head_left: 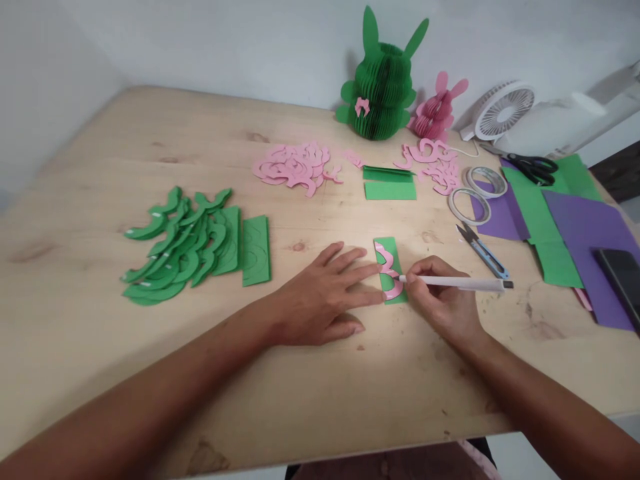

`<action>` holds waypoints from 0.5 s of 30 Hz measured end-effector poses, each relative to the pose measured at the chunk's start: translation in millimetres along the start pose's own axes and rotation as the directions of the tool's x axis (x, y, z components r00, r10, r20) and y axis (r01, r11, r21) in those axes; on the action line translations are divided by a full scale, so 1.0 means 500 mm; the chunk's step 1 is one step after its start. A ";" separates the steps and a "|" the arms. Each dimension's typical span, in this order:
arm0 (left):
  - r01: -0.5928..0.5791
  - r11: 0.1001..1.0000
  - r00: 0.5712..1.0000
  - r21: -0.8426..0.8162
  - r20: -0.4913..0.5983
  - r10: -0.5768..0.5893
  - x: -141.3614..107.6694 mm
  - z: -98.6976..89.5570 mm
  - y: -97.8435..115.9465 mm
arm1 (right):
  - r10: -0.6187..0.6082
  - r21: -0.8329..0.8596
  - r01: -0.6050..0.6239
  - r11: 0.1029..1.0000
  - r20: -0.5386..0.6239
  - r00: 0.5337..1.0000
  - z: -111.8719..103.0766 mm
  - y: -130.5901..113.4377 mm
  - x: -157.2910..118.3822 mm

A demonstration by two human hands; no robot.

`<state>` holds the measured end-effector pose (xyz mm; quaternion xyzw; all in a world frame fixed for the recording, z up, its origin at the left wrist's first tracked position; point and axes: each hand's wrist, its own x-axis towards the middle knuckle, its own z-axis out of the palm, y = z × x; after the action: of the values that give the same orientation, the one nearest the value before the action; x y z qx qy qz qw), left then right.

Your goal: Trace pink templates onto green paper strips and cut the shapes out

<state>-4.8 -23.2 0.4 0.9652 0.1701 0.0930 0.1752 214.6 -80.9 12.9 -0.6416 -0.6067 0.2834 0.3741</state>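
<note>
Green card [395, 253], on surface [310, 400]; pink template [398, 287], atop card, best pinned flat; left hand [317, 300], left of card, grip released, fingertips on template; right hand [445, 305], right of card, grip around pen [463, 283], tip best kept snug to template edge

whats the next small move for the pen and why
Probably guide the pen along the edge of the pink cutout: the right hand holds the tip close to it, while the left hand steadies it on green paper.
</note>
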 end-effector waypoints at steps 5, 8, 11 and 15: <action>-0.001 1.000 1.000 0.003 -0.008 0.001 0.000 0.000 0.001 | -0.018 0.001 0.018 1.000 -0.002 1.000 -0.002 -0.001 -0.003; -0.002 1.000 1.000 0.003 -0.009 0.002 0.001 0.000 0.001 | -0.031 -0.005 0.031 1.000 -0.010 0.999 -0.004 -0.001 -0.002; -0.004 1.000 1.000 0.001 -0.009 0.004 0.001 0.001 0.000 | -0.032 -0.022 0.031 0.999 -0.007 0.999 -0.004 0.000 -0.001; 0.000 1.000 1.000 -0.001 0.001 0.000 0.001 0.002 0.000 | -0.032 -0.021 0.032 0.999 -0.002 0.999 -0.004 0.002 -0.001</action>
<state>-4.3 -23.4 -0.3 0.9652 0.1698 0.0929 0.1760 216.7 -81.6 13.0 -0.6363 -0.6191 0.2702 0.3726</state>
